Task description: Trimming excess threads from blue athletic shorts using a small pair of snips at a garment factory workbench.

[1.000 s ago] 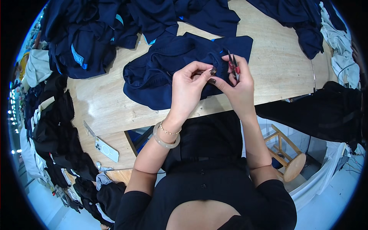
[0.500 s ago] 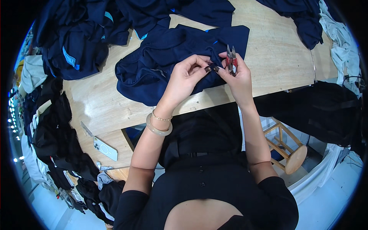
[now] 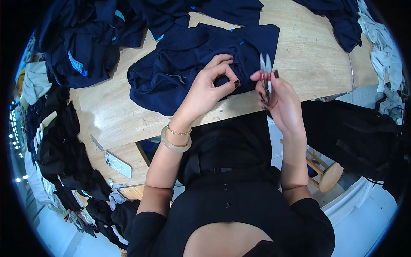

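A navy garment (image 3: 171,64) with a gathered waistband lies bunched on the wooden table. My left hand (image 3: 212,83) rests over it, thumb and forefinger brought together in a pinch. What sits between those fingertips is too small to make out. To the right, off the fabric, my right hand (image 3: 282,98) is closed around thread snips (image 3: 266,75) with red on the handles. Their two blades point away from me and stand slightly apart. A small blue mark (image 3: 242,43) shows on the garment beyond my hands.
More navy garments (image 3: 85,51) with light-blue strips are heaped at the far left. Dark clothing (image 3: 64,145) hangs along the left side. A phone (image 3: 118,164) lies on a lower wooden surface. At right are a wooden stool (image 3: 329,176), black cloth (image 3: 351,137) and pale grey fabric (image 3: 379,47).
My right hand has drawn away from the garment, to the right and nearer me, with the snips turned in its grip. The left hand has stayed nearly in place, its pinch shifted slightly.
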`<state>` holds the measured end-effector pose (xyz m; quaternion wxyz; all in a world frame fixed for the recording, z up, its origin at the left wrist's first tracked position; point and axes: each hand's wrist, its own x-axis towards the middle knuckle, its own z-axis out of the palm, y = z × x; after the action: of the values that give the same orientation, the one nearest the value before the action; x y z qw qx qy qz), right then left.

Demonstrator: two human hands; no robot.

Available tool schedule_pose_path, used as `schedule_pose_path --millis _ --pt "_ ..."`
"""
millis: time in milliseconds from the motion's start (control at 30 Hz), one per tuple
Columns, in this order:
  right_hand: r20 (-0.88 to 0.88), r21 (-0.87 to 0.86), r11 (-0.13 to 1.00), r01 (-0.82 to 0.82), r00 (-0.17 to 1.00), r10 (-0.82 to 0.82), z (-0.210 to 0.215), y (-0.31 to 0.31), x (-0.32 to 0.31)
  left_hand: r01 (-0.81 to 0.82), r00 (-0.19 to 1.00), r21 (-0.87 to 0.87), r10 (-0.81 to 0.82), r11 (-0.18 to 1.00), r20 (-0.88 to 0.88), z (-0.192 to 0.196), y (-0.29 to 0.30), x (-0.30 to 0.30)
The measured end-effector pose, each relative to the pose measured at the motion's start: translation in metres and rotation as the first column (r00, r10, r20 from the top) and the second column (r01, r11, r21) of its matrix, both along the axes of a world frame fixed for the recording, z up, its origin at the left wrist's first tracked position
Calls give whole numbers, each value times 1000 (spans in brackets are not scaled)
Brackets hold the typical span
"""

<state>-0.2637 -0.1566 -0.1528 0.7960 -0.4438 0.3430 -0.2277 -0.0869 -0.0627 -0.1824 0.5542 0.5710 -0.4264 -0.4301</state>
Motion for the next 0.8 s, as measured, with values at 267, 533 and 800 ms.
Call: schedule_pose_path --millis 267,533,800 --pt "75 275 950 -149 988 133 -22 6 -13 39 995 36 -36 999 -90 1 2 2" --pt "57 287 950 -124 992 112 -26 12 -2 35 993 20 -32 999 -117 2 2 0" --pt "61 247 965 -83 996 70 -25 14 6 -7 992 -8 6 1000 -129 0 1 -3"
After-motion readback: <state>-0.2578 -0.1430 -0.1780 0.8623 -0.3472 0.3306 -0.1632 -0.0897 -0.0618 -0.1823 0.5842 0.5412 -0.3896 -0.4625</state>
